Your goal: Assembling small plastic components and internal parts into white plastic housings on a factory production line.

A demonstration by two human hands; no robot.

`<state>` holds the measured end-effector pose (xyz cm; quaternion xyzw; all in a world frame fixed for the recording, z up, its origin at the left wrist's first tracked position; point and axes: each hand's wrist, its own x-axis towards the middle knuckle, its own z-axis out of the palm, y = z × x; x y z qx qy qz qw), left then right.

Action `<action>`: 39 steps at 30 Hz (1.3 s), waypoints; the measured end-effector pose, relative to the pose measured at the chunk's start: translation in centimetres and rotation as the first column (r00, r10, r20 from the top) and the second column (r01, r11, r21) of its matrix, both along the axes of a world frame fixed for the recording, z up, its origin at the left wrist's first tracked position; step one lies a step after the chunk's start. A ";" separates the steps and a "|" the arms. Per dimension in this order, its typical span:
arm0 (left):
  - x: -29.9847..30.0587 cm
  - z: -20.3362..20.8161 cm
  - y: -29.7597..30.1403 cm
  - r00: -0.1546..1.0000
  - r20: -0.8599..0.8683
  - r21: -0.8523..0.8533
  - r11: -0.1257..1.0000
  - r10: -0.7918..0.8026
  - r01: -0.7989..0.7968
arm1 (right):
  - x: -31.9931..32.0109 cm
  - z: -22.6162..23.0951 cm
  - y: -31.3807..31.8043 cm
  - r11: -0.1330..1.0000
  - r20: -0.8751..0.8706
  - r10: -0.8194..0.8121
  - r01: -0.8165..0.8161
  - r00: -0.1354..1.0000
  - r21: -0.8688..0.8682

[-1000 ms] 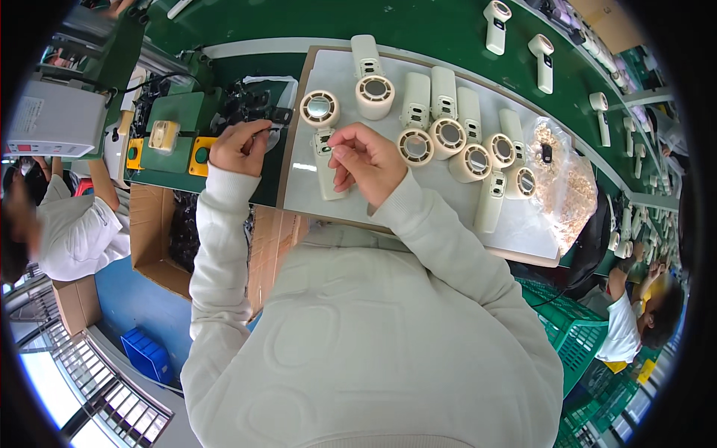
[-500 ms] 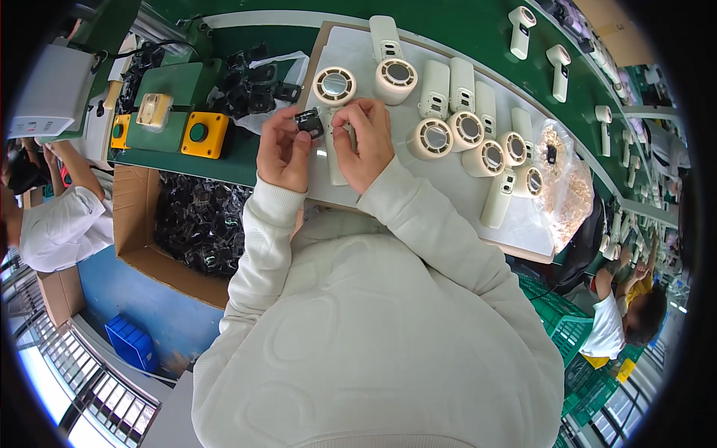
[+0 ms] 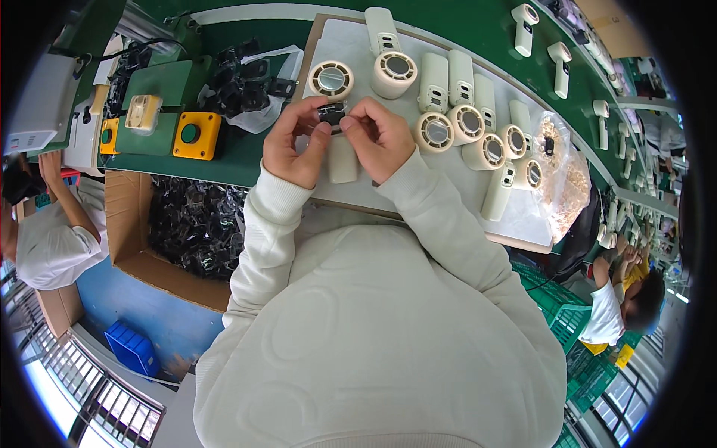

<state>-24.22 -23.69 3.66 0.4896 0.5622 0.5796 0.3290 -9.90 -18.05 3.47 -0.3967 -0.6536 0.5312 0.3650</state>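
Observation:
Between the thumb and fingers of my left hand (image 3: pixel 296 149) is a small glossy black plastic piece (image 3: pixel 331 113). My right hand (image 3: pixel 382 143) is closed in a pinch at the right edge of the same piece. Both hands hover over a cream handheld fan (image 3: pixel 343 166) lying on the white board; my fingers hide its middle, while its round head shows beyond them. To the right on the board lie several more cream handheld fans (image 3: pixel 435 133), some with heads overlapping others' handles.
Black pieces (image 3: pixel 250 84) lie on a white bag at the left, beside a green fixture with yellow button boxes (image 3: pixel 196 134). An open carton (image 3: pixel 131 224) holds many black pieces. A clear bag (image 3: pixel 564 183) lies right. Fans line the green belt (image 3: pixel 478 30). Co-workers sit at both sides.
My right hand has come from beside the black piece to its right edge. The left hand has moved slightly right with the piece, which is now tilted differently. The whole view has shifted slightly.

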 end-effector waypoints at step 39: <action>7.1 9.1 6.3 0.971 -0.001 0.222 0.946 -0.241 0.235 | 5.7 6.7 2.9 0.956 -0.534 -0.019 0.172 0.846 0.237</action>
